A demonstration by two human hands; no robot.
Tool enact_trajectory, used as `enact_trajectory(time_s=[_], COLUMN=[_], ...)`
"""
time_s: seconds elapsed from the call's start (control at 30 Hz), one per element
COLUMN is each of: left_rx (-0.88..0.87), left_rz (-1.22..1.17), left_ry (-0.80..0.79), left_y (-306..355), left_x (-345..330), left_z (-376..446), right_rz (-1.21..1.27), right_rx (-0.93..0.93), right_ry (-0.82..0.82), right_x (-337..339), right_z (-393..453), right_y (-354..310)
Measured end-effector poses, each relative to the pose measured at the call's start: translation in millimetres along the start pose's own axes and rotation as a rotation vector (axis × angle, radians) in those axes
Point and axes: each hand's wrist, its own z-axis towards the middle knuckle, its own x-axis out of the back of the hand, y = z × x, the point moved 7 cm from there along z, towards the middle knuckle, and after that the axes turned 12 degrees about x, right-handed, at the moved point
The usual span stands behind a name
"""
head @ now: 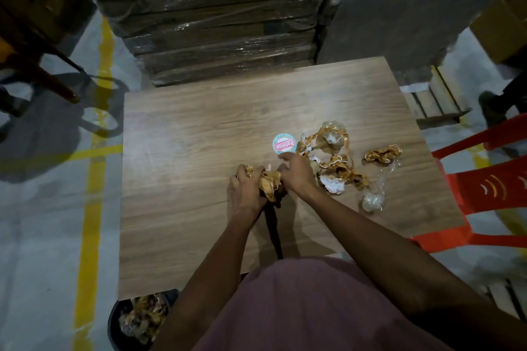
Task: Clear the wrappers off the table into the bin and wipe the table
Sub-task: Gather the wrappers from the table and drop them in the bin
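Wood-grain laminate table (182,151) holds loose gold foil wrappers (338,164) right of centre. Left hand (245,191) and right hand (295,172) clamp one crumpled gold wad (269,185). Black bin (125,330) sits below the near-left corner. Risk: overfilled grip sheds scraps onto the floor.

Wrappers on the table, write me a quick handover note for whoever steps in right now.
Left hand: closed around a crumpled gold wrapper bundle.
Right hand: on the same bundle, seemingly pressing more into it.
On the table: a loose wrapper pile, one separate gold wrapper, clear plastic wrap, a round sticker-like lid.
Bin: on the floor at the near left corner, already holding wrappers.
Done: some wrappers binned.
Left: bin the bundle and the rest, then wipe; no cloth in view.
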Motion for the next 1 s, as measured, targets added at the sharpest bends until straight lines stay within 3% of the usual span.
enact_trajectory(time_s=[0.1, 0.27, 0.4, 0.53, 0.7, 0.77, 0.87, 1.0], left_rx=[0.005, 0.045, 0.049, 0.06, 0.007, 0.029, 0.06, 0.03], left_rz=[-0.035, -0.141, -0.267, -0.471, -0.764, -0.862, -0.958, -1.347], left_ry=[-0.017, -0.066, -0.117, -0.163, -0.227, -0.298, -0.533, -0.734], left_y=[-1, -11, -12, -19, -15, -18, -23, -26], left_x=[-1, -5, -2, -2, 18, 22, 31, 62], left_z=[-7, -11, -11, -7, -22, -27, -38, -55], right_rz=[-0.153, -0.04, 0.041, 0.288, 0.578, 0.646, 0.764, 0.928], right_rx=[0.025, 0.018, 0.05, -0.006, -0.096, -0.127, -0.16, -0.092], right_ry=[0.173, -0.049, -0.073, -0.106, 0.015, 0.078, 0.135, 0.171], right_x=[38, 21, -6, -36, -52, -52, -51, -48], right_z=[-7, -11, -26, -38, -55, -58, -62, -66], right_y=[16, 29, 12, -8, -41, -51, -64, -91])
